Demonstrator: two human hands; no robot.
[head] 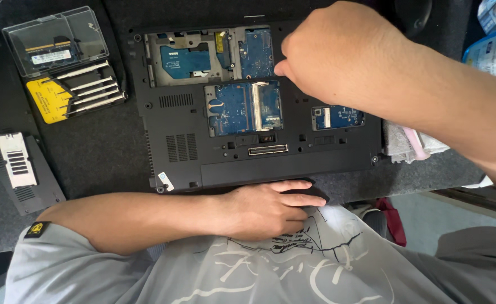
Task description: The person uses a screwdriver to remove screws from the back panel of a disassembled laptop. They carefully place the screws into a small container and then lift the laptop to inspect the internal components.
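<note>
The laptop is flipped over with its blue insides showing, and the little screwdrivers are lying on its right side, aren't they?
Not quite. The head view shows the screwdrivers lying to the left of the laptop, not the right. The laptop is indeed flipped over with blue boards showing.

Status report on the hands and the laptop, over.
Left hand steadies laptop front edge. Right hand, closed, on open bay; fingertips hidden. Nothing in the way.

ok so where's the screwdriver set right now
In the head view the screwdriver set lies at the upper left of the dark mat, just left of the opened laptop, below a clear plastic case and above the removed cover panel.
</note>
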